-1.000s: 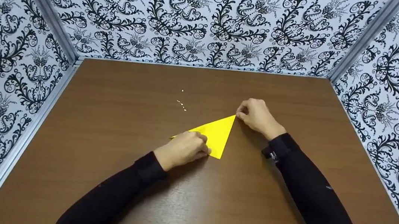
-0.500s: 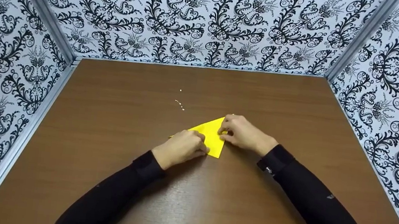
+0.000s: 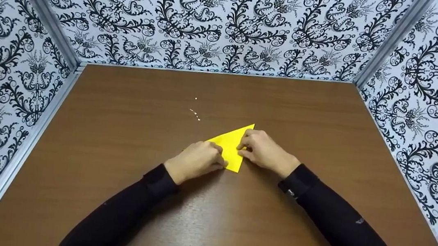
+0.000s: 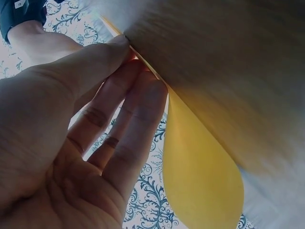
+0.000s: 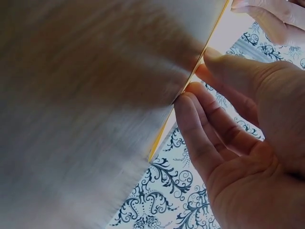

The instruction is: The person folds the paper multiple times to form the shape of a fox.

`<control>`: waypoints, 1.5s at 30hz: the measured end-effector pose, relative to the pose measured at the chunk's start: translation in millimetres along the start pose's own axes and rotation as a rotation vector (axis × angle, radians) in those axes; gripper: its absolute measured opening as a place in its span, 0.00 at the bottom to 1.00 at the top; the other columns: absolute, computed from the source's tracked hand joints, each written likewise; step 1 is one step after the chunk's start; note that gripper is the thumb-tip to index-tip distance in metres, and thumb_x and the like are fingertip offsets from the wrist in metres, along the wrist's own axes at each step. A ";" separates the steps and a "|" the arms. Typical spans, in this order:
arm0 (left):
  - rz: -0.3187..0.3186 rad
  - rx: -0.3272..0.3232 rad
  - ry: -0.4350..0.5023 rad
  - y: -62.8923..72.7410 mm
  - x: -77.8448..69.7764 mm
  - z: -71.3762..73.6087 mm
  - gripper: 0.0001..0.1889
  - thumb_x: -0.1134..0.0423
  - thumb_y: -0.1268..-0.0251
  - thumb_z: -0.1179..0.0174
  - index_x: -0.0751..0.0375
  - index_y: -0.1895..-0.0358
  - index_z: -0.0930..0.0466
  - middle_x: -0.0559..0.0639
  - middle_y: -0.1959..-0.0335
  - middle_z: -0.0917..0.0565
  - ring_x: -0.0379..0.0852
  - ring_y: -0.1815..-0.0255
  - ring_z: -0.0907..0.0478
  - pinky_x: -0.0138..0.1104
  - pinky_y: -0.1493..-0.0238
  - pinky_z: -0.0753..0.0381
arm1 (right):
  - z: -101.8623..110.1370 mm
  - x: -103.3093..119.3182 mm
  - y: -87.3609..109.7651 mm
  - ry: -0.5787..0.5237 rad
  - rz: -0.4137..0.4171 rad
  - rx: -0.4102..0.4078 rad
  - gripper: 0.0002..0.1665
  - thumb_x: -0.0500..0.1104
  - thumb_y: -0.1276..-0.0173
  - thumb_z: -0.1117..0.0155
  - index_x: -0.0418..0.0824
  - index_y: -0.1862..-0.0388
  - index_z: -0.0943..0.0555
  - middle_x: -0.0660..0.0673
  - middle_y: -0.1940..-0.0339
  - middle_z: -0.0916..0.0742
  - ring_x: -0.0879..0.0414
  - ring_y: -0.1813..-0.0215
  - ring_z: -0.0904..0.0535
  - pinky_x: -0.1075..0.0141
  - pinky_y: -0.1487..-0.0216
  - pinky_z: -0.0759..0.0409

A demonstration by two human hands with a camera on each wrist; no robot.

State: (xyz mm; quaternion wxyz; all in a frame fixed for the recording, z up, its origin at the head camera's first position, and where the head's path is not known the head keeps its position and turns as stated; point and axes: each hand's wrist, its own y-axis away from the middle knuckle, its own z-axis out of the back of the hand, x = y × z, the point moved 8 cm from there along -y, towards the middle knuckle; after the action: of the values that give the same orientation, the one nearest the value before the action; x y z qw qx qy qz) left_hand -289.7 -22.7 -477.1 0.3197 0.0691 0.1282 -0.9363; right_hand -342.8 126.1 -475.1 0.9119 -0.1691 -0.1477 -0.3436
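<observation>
The yellow paper [image 3: 233,142] lies on the counter [image 3: 121,112] at mid-frame, between my hands. My left hand [image 3: 197,158] presses its left part, my right hand [image 3: 266,152] its right edge, fingertips down, the hands apart. A second ago my right hand was at the upper-right corner; now that corner is uncovered.

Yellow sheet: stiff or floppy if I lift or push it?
The yellow sheet probably bends easily: the left wrist view shows it curving. Its thin edge suggests little weight, and the smooth-looking table may let it slide.
</observation>
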 end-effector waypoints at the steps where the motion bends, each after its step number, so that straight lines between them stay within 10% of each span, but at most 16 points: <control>1: 0.001 -0.006 0.004 0.5 0.2 0.0 0.04 0.62 0.20 0.22 0.52 0.53 -0.01 0.52 0.63 0.09 0.47 0.65 0.14 0.45 0.54 0.05 | -1.1 -0.4 0.3 0.005 -0.006 0.002 0.06 0.34 0.24 0.16 0.35 0.51 0.03 0.38 0.53 0.07 0.44 0.52 0.09 0.51 0.48 0.06; 19: 0.073 -0.111 0.002 -1.9 22.9 21.0 0.05 0.65 0.16 0.26 0.58 0.49 0.01 0.55 0.52 0.04 0.55 0.51 0.08 0.45 0.48 0.03 | -1.8 4.6 1.6 0.030 -0.020 -0.027 0.03 0.34 0.25 0.16 0.34 0.58 0.04 0.39 0.58 0.09 0.47 0.58 0.12 0.54 0.54 0.08; 26: 0.101 -0.053 -0.046 -21.1 34.0 27.1 0.09 0.65 0.16 0.27 0.61 0.43 0.02 0.58 0.48 0.04 0.57 0.46 0.06 0.47 0.40 0.03 | 0.1 3.8 1.1 0.036 -0.038 -0.028 0.05 0.35 0.24 0.16 0.33 0.58 0.04 0.39 0.59 0.09 0.46 0.58 0.12 0.53 0.54 0.09; 32: 0.059 -0.008 -0.099 -35.9 36.9 24.9 0.07 0.72 0.17 0.32 0.64 0.55 0.04 0.58 0.60 0.07 0.55 0.59 0.10 0.46 0.53 0.06 | 1.2 4.8 0.4 0.040 -0.033 -0.030 0.04 0.34 0.25 0.16 0.32 0.58 0.04 0.39 0.59 0.09 0.47 0.57 0.11 0.54 0.53 0.08; 45: 0.041 0.036 -0.124 -38.2 47.8 10.6 0.09 0.74 0.15 0.34 0.66 0.60 0.08 0.58 0.62 0.09 0.52 0.63 0.14 0.43 0.58 0.10 | 2.6 10.3 -0.6 0.045 -0.031 -0.024 0.02 0.32 0.25 0.18 0.31 0.57 0.03 0.38 0.58 0.08 0.44 0.55 0.10 0.51 0.51 0.06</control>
State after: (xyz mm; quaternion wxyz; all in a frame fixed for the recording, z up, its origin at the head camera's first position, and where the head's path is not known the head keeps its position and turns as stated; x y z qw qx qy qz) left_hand -351.4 -24.3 -469.6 0.3447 0.0193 0.0898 -0.9342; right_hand -336.2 120.8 -468.6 0.9075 -0.1698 -0.1257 -0.3631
